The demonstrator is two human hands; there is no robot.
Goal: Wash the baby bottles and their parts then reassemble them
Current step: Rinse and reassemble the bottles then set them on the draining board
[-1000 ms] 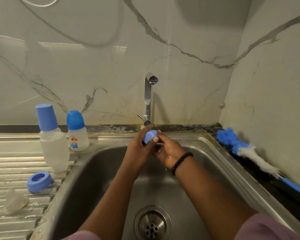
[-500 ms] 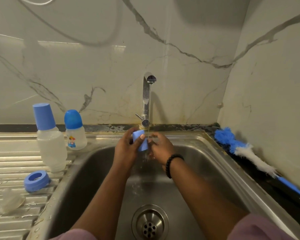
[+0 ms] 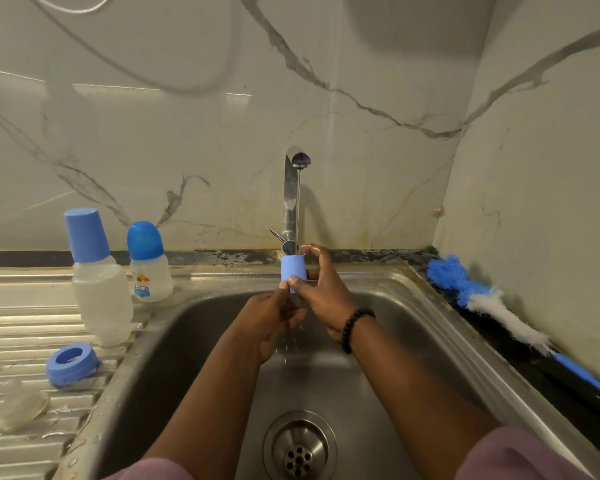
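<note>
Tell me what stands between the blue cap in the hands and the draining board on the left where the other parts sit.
Nothing visible blocks it. The right hand holds the blue cap under the tap, above the sink. Leftward, only the sink's rim lies before the draining board; the two bottles and blue ring already take up space there.

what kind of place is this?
Likely a home kitchen sink area: a steel sink with ridged drainboard, a tap running, marble-look wall tiles, and baby bottles beside the basin.

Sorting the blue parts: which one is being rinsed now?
The blue cap under the tap, held in both hands; the blue ring lies on the drainboard.
</note>
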